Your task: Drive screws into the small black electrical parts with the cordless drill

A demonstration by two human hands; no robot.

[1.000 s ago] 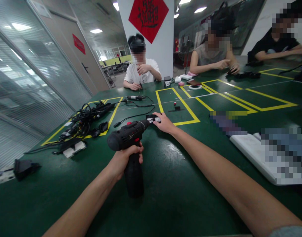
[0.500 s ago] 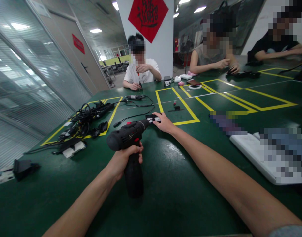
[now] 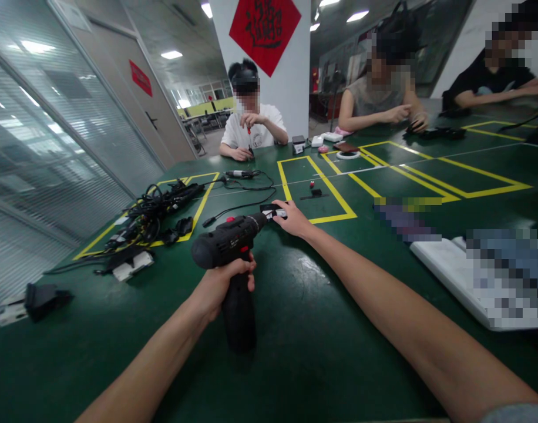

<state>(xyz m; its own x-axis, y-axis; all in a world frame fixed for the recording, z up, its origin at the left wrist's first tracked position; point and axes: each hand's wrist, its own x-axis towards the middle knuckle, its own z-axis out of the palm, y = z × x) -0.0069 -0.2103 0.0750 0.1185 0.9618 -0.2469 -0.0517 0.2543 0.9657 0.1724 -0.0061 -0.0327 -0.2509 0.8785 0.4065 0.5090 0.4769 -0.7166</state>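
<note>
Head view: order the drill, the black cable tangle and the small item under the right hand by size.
1. Cordless drill and black cable tangle: similar; the drill's nearness to the camera makes ranking unsure.
2. Black-and-white item under the right hand.

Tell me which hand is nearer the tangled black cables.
Left. The left hand, gripping the cordless drill, sits to the right of the tangled black cables and closer to the viewer; the right hand is farther right, past the drill's front end.
</note>
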